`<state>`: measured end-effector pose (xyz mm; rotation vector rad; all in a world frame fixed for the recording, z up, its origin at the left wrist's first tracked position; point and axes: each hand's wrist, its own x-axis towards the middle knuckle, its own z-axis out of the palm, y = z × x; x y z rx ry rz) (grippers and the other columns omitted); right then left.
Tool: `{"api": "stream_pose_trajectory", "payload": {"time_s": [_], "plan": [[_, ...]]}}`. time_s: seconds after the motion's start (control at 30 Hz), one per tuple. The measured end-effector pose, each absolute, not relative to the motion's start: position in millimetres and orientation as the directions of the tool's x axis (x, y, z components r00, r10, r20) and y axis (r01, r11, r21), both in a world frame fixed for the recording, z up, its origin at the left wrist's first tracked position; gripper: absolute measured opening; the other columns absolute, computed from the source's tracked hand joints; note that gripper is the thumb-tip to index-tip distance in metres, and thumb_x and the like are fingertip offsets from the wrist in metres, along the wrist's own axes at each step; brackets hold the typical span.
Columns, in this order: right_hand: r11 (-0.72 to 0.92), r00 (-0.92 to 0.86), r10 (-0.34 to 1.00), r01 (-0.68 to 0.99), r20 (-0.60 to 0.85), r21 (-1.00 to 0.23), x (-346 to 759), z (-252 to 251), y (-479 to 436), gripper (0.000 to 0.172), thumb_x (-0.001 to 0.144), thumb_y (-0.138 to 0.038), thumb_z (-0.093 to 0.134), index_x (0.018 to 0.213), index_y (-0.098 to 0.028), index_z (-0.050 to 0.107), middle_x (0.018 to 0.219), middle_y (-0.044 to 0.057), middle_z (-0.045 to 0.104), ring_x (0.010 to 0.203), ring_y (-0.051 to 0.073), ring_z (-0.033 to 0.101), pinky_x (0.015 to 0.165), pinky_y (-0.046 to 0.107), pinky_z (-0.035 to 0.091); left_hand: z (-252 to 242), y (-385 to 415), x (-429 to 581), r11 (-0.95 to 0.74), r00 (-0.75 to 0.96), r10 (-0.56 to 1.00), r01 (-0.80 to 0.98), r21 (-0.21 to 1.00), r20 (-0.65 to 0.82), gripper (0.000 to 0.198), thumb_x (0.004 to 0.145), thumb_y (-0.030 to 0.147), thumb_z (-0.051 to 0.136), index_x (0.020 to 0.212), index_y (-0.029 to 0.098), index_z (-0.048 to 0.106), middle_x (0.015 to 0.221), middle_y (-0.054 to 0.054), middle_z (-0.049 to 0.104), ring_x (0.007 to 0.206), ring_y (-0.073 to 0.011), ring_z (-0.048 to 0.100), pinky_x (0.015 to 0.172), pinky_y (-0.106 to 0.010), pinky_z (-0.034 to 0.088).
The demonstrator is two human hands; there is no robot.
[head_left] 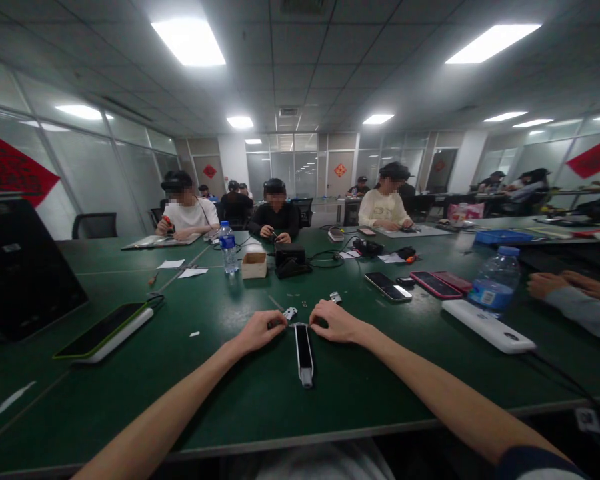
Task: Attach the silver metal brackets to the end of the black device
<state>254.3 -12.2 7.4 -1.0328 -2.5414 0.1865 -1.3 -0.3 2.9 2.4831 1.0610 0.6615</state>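
Note:
A slim, long device (304, 353) with a black face and white edges lies on the green table (220, 407), its narrower end towards me. My left hand (261, 330) is at the left of its far end, fingers curled with thumb and fingertips together. Across from it, my right hand (336, 323) is pinched at the right of that end, fingertips at or very near its edge. Whatever either pinch holds is too small to make out. Just beyond my left fingertips lies a small silver metal piece (291, 313); another metal piece (335, 297) lies behind my right hand.
Phones (387, 287), a water bottle (495, 280) and a white power bank (487, 327) lie to the right. A phone (103, 329) on a white block is at left. Ahead are a small box (254, 265) and another bottle (229, 248). Co-workers sit opposite; someone's hands (550, 285) rest at right.

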Motion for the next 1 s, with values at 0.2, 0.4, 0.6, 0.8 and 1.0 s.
{"api": "stream_pose_trajectory", "payload": {"time_s": [0.2,0.4,0.6,0.8,1.0], "plan": [[0.718,-0.641,0.696,0.628,0.323,-0.299,253.0,6.9,-13.2,0.012,0.087,-0.024,0.055,0.087,-0.015,0.063,0.089,0.006,0.063,0.083,0.018,0.053,0.075,0.033,0.044,2.9,-0.8,-1.5,-0.633,0.597,0.758,0.575,0.518,0.263,0.016,0.085,0.022,0.055,0.094,0.017,0.068,0.091,-0.003,0.07,0.077,-0.0155,0.061,0.071,-0.024,0.047],[0.713,-0.631,0.701,0.62,0.333,-0.327,253.6,5.9,-13.3,0.011,0.088,-0.024,0.055,0.087,-0.016,0.063,0.088,0.006,0.062,0.081,0.017,0.053,0.072,0.032,0.045,1.9,-2.1,0.3,-0.623,0.584,0.767,0.579,0.526,0.266,0.016,0.084,0.02,0.056,0.093,0.017,0.068,0.087,-0.002,0.07,0.073,-0.0149,0.061,0.07,-0.024,0.047],[0.716,-0.628,0.698,0.616,0.344,-0.329,254.2,2.1,-12.1,0.01,0.088,-0.023,0.056,0.088,-0.016,0.063,0.088,0.006,0.061,0.081,0.017,0.053,0.073,0.032,0.046,0.8,-2.4,1.3,-0.592,0.554,0.791,0.583,0.556,0.261,0.014,0.081,0.021,0.059,0.089,0.017,0.069,0.085,-0.002,0.07,0.075,-0.0158,0.062,0.072,-0.025,0.048],[0.715,-0.625,0.699,0.615,0.347,-0.334,254.5,0.3,-11.1,0.01,0.088,-0.023,0.056,0.089,-0.016,0.062,0.089,0.005,0.061,0.082,0.017,0.053,0.074,0.033,0.046,0.7,-3.1,3.2,-0.514,0.52,0.831,0.578,0.634,0.199,0.02,0.081,0.026,0.057,0.091,0.016,0.072,0.086,-0.002,0.072,0.07,-0.0153,0.063,0.068,-0.024,0.049],[0.718,-0.635,0.696,0.607,0.336,-0.34,253.9,2.9,-12.9,0.01,0.088,-0.023,0.056,0.089,-0.015,0.063,0.089,0.005,0.061,0.082,0.017,0.053,0.074,0.033,0.046,6.6,-7.9,4.5,-0.409,0.491,0.866,0.582,0.703,0.097,0.029,0.08,0.029,0.056,0.097,0.013,0.073,0.077,-0.002,0.07,0.055,-0.012,0.057,0.055,-0.022,0.046]]}}
